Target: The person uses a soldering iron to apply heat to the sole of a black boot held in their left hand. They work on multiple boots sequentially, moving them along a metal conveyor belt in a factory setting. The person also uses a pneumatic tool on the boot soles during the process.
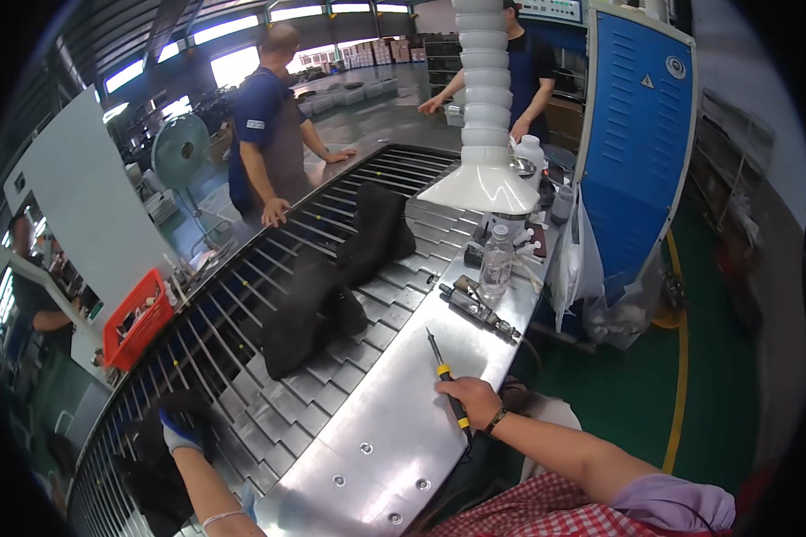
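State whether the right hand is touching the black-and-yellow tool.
Touching: the head view plainly shows the right hand closed around the black-and-yellow tool.

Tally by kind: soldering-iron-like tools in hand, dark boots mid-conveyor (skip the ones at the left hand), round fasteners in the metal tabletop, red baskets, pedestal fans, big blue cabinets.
Soldering-iron-like tool: 1
Dark boots: 2
Round fasteners: 4
Red basket: 1
Pedestal fan: 1
Blue cabinet: 1
Total: 10
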The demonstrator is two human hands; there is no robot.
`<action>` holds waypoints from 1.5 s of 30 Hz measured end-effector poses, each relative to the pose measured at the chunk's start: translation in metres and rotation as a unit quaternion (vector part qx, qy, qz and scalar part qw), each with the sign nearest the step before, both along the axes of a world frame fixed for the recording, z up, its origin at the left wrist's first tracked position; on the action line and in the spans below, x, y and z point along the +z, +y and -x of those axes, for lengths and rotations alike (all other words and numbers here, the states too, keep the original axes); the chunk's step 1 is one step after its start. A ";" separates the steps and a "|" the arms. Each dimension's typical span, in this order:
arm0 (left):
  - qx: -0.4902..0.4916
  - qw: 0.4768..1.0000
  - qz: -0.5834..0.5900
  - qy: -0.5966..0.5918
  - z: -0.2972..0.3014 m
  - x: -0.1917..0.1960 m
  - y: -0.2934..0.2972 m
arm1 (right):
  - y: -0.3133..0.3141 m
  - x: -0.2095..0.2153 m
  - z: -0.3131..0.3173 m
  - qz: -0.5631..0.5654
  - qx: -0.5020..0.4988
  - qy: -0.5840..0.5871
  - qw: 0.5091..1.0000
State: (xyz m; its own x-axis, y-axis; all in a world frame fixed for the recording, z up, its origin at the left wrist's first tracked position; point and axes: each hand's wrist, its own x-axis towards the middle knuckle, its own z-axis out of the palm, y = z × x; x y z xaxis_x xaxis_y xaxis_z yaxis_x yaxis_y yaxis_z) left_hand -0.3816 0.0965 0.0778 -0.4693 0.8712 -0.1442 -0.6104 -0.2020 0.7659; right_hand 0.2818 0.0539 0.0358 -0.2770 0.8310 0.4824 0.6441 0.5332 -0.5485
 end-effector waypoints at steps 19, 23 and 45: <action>-0.059 0.996 -0.067 -0.031 -0.036 0.074 -0.007 | -0.008 0.007 -0.007 -0.036 -0.023 0.004 0.999; 0.167 0.979 0.008 0.120 -0.014 0.086 -0.030 | -0.008 0.007 -0.003 -0.026 -0.015 0.001 1.000; -0.004 0.875 -0.152 0.459 -0.130 0.232 -0.246 | -0.004 0.001 0.002 0.026 -0.019 0.078 0.996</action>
State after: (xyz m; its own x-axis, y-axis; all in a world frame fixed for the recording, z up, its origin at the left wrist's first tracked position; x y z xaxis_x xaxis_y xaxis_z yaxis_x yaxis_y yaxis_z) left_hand -0.2520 -0.1497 0.3103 -0.2590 0.8081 0.5291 0.2325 -0.4795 0.8462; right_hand 0.2794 0.0503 0.0363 -0.1702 0.8644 0.4731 0.5680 0.4784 -0.6697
